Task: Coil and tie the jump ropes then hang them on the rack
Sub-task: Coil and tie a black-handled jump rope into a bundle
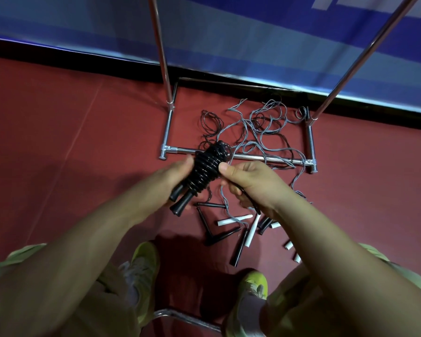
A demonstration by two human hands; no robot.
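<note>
Between both hands (pixel 173 181), coiled rope (pixel 206 170), L grip

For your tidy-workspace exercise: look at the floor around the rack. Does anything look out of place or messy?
Yes. Loose grey and black ropes lie tangled on the red floor, draped over the rack's base bar, with handles scattered near the feet. Only the black rope, held by both hands, is coiled.

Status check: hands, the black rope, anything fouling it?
Left hand gripping coiled black rope. Right hand pinching its tail end. Loose ropes tangled on floor across rack base bar. Nothing hung in view.
</note>
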